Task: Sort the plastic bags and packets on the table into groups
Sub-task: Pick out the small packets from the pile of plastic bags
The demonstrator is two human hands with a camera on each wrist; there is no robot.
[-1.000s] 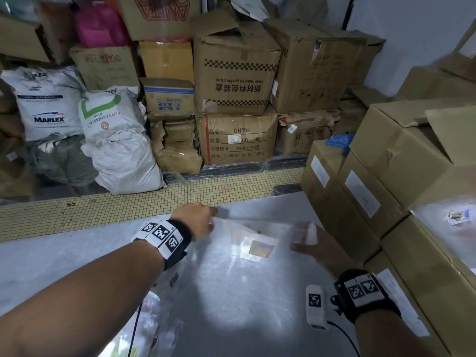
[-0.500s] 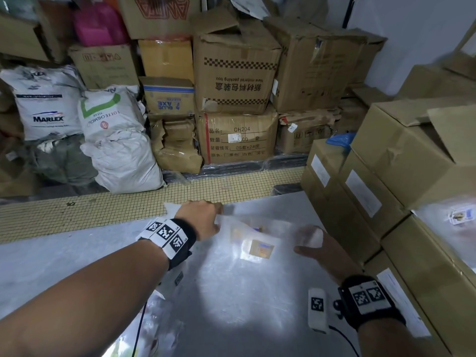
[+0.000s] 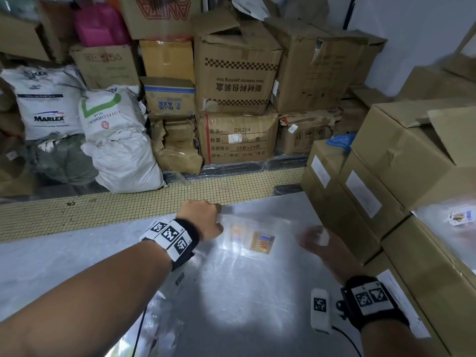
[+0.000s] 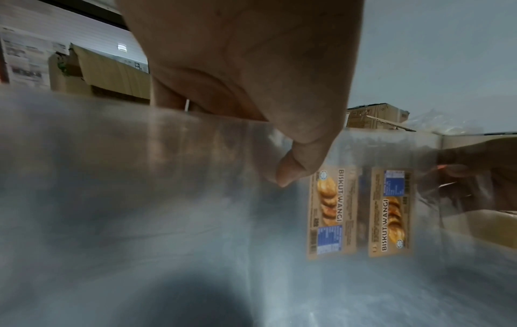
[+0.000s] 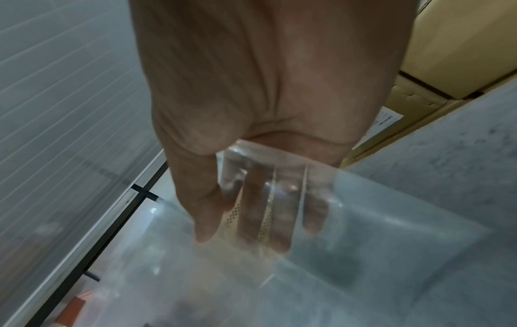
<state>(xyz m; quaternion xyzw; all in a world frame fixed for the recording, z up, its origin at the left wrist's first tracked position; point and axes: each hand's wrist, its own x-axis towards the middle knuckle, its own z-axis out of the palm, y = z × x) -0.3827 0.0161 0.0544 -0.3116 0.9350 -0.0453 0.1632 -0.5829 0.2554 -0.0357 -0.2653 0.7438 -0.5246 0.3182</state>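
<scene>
We hold a clear plastic bag [image 3: 253, 234] above the table [image 3: 231, 292], our left hand [image 3: 202, 219] pinching its left edge and our right hand [image 3: 325, 244] gripping its right edge, thumb over, fingers under. Stacked cartons [image 3: 386, 181] crowd the table's right edge; bare surface lies below the bag.

both my arms reach forward; my left hand [image 3: 199, 219] pinches with thumb and fingers curled, my right hand [image 3: 325, 244] grips with fingers extended underneath.

Stacked cartons [image 3: 237, 70]; sacks [image 3: 121, 140]; tiled floor [image 3: 128, 204]
</scene>
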